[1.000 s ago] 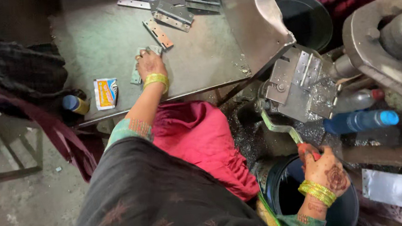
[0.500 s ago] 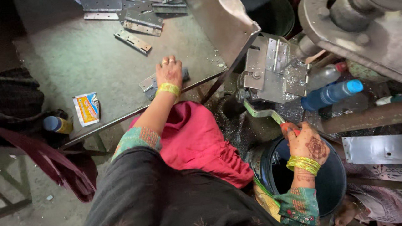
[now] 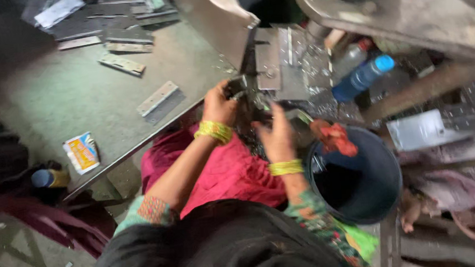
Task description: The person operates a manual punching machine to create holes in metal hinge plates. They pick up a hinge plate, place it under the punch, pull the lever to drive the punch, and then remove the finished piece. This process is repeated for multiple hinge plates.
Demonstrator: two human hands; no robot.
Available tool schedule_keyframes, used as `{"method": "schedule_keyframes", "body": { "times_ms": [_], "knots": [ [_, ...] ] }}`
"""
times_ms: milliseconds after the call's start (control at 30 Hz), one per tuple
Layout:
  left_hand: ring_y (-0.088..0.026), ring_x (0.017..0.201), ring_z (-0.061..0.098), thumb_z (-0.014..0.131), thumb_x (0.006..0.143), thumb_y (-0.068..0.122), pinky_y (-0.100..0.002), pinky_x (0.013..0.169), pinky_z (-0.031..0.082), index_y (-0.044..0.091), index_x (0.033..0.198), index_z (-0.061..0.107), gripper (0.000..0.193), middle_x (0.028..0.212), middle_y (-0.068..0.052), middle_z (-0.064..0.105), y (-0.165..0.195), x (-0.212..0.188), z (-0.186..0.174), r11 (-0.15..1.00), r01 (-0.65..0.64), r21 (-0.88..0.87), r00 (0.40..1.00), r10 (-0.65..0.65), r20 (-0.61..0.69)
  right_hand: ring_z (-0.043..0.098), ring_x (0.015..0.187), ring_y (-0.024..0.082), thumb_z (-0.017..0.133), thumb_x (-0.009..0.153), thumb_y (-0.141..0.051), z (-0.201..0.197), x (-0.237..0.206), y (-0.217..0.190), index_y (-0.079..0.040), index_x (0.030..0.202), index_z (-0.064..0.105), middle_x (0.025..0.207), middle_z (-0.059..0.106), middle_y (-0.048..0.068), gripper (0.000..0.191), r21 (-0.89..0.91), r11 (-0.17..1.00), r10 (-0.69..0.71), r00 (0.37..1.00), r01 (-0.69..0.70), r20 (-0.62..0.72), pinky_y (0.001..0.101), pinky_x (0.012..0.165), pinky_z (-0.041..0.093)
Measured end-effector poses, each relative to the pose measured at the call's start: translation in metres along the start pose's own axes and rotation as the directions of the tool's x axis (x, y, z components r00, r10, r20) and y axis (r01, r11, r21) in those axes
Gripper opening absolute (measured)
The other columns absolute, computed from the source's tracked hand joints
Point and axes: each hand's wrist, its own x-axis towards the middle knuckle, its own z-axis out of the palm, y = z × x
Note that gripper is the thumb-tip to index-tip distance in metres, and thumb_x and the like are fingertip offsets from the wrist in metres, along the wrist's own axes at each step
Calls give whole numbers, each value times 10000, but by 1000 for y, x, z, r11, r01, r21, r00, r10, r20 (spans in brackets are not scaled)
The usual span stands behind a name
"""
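Observation:
My left hand (image 3: 218,104), with yellow bangles at the wrist, is curled at the mouth of a metal press (image 3: 268,57) and pinches a small metal piece; blur hides its shape. My right hand (image 3: 274,133), also bangled, is raised beside it with its fingers against the press's dark lower part. Its grip is blurred. A flat metal hinge (image 3: 158,99) lies on the grey table (image 3: 71,101) just left of my left hand. A red rag-wrapped handle (image 3: 334,137) hangs to the right of my right hand.
A dark blue bucket (image 3: 367,197) stands under the press at the right. A blue bottle (image 3: 363,77) lies behind it. More hinges (image 3: 123,63) and a stack of metal strips (image 3: 110,22) lie at the table's back. A small printed packet (image 3: 82,152) lies near its front edge.
My left hand left the table and went right to the press. My right hand let go of the red handle and came up beside the left. The view shifted right.

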Motion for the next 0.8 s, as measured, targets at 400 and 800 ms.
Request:
{"method": "schedule_keyframes", "body": {
  "times_ms": [400,800],
  "knots": [
    [-166,708,674,714,924,38,-328,577,545,-8,1157,756,241,927,-104,754,-46,-12,48,831,543,-117,819,-494,293,480,697,111,656,1035,-112,-10,-22,55,59,1454,656,925,625,40,452,642,565,350,855,-518,382,250,594,378],
    [-390,1222,630,440,1076,95,-449,1056,485,54,1423,581,376,1293,-231,667,-65,59,182,783,49,620,996,-85,28,690,990,394,816,788,-408,-111,17,69,-134,1362,552,1158,693,187,689,-724,689,293,928,-39,229,500,824,540]
  ]
}}
